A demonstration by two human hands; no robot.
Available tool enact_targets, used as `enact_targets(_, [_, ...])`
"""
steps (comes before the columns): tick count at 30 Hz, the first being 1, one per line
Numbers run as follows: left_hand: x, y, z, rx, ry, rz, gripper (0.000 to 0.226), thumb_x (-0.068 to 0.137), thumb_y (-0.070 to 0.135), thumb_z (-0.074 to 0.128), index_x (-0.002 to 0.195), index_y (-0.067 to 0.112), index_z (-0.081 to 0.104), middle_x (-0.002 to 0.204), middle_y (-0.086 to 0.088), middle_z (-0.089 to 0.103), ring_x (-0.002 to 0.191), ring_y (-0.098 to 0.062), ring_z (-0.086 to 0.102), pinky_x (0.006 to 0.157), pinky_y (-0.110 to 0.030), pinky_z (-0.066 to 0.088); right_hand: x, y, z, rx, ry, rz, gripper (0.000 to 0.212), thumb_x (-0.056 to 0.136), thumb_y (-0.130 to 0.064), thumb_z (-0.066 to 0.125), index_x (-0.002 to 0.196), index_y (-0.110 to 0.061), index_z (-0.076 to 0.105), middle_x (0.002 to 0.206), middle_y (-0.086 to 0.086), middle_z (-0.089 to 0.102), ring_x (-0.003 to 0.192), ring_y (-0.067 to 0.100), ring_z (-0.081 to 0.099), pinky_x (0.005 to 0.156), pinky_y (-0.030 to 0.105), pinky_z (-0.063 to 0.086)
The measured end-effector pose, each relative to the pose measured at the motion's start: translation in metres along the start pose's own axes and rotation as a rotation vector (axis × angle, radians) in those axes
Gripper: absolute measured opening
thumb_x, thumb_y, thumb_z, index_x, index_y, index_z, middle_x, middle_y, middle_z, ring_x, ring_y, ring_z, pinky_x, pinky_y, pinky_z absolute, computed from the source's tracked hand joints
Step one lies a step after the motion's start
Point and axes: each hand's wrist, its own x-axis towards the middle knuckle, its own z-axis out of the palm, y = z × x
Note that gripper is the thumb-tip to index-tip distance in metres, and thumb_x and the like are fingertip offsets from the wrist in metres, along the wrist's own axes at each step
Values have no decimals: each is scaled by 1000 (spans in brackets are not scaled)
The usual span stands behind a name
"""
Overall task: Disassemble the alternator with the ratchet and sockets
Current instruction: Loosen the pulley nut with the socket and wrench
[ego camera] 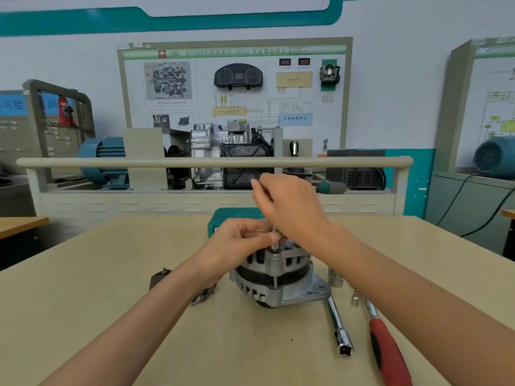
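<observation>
Head view. The alternator stands near the middle of the beige counter, its shaft axis roughly upright, the finned rear housing uppermost and a mounting ear pointing right toward the loose tools. The right hand grips a ratchet whose green-and-grey handle projects to the right, level with the far edge of the counter; below it a slim vertical extension and socket meet the top of the alternator. The left hand has its fingers curled round this extension, just above the housing. Both forearms hide part of the alternator's upper face. Right of the alternator lie a long chrome extension bar, its square end toward the viewer, and a red-handled tool, both lengthwise toward the viewer; a large socket and a small socket stand near them. A dark removed part lies left of the left forearm. A teal tool case sits behind the hands. Beyond the counter's back rail stands a gearbox training rig before a wiring display board.
</observation>
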Motion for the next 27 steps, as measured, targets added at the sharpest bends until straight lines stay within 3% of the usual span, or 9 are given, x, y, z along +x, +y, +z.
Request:
enact_targets(3, [5,1,3,-27,59,-6,13,80,9,71,85,21,75,86,5,75,87,-4,70,79,-12,52,-9,-3,-2,-181,-37,70,19,97,-26,35,88,-13,44,79,3,50,74,23,52,61,31,32])
enact_targets(5, [9,3,9,13,117,-5,32,78,3,72,57,27,72,64,9,72,66,3,67,61,-8,49,-11,-9,-3,-352,-27,148,18,94,-27,37,84,-13,39,70,4,44,57,21,44,51,29,26])
enact_targets(7, [13,3,17,62,199,-21,39,75,3,74,44,25,64,50,14,64,51,7,60,51,-8,42,-5,-13,-5,-432,-29,171,29,94,-27,39,69,-13,32,58,0,34,46,16,30,46,26,21])
enact_targets(12, [15,1,27,103,240,40,12,73,23,76,77,18,66,63,7,67,62,0,60,58,-11,46,6,7,-8,-326,-51,42,39,96,-26,38,59,-14,33,51,-5,31,44,15,31,43,26,16])
enact_targets(16, [8,1,19,100,62,55,5,86,25,67,88,29,70,73,21,69,72,9,62,65,-1,41,-1,22,-4,192,7,-21,34,95,-26,47,63,-14,43,50,-9,35,51,15,39,50,32,27])
enact_targets(18, [7,-1,15,77,35,30,13,86,25,67,98,24,73,89,16,73,86,6,65,76,-4,45,-4,22,-4,309,13,-35,33,93,-22,51,63,-12,44,52,-8,38,53,12,40,54,32,33])
enact_targets(20, [7,-1,10,17,57,-11,22,80,24,72,101,19,73,94,9,74,93,0,67,85,-12,49,-7,20,-4,206,-20,-98,28,92,-21,51,67,-11,46,58,-5,43,59,14,43,57,32,36])
enact_targets(23, [11,-1,7,-41,120,-70,24,70,20,80,92,13,74,88,1,75,87,-8,70,80,-18,52,-7,18,-6,-75,-55,-139,17,92,-23,44,79,-15,38,67,1,46,65,19,45,55,32,33])
enact_targets(27, [12,0,8,-19,149,-108,25,67,22,83,84,9,71,82,-5,73,76,-11,66,80,-23,53,3,10,-7,-291,-96,-129,19,93,-29,36,82,-14,40,60,-1,36,53,21,39,46,28,22])
